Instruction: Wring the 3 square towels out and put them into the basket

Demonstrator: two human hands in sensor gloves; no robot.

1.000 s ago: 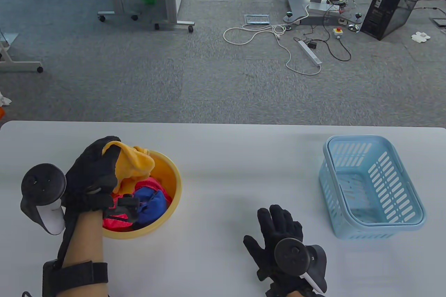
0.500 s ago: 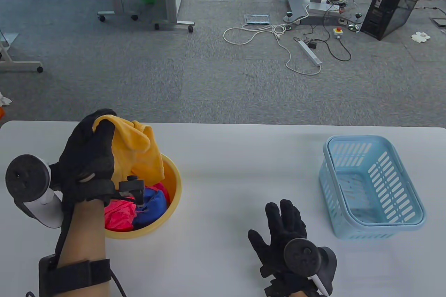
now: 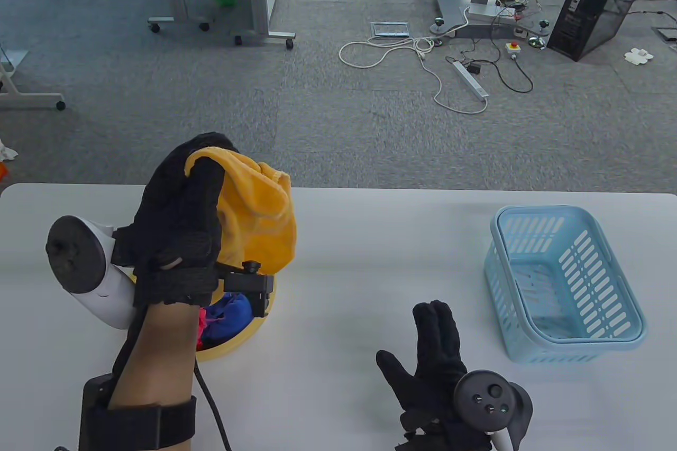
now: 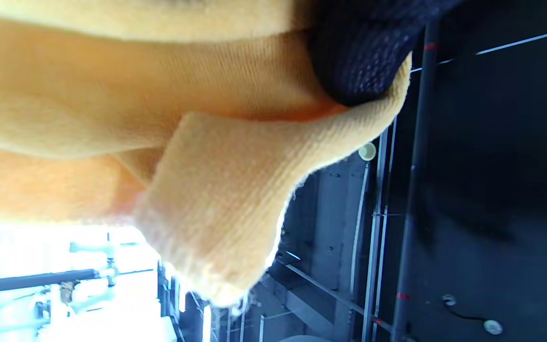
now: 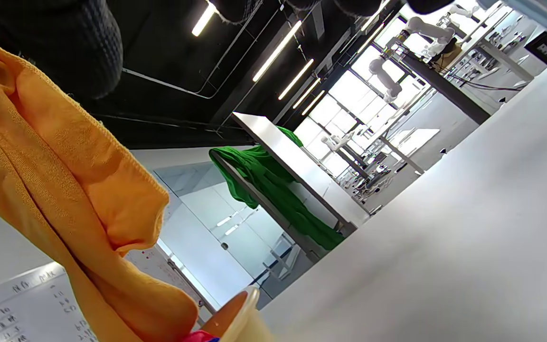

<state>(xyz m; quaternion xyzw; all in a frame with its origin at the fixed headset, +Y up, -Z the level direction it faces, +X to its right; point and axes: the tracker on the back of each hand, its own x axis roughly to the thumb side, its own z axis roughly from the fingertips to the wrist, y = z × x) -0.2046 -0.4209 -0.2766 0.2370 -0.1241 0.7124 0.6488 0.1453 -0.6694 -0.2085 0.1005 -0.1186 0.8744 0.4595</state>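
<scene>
With the left hand (image 3: pixel 177 229) gripping the soft yellow cloth towel (image 3: pixel 262 218), the open, empty right hand (image 3: pixel 433 361) should take its hanging end and twist over the round yellow plastic bowl (image 3: pixel 248 332).

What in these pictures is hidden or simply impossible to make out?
- Table view: the left hand and its forearm cover most of the yellow bowl; the blue towel and red towel only peek out.
- Left wrist view: the yellow towel fills the frame, hiding the table.
- Whether the towels are wet cannot be told.
- The right hand is partly cut off by the bottom edge.
</scene>
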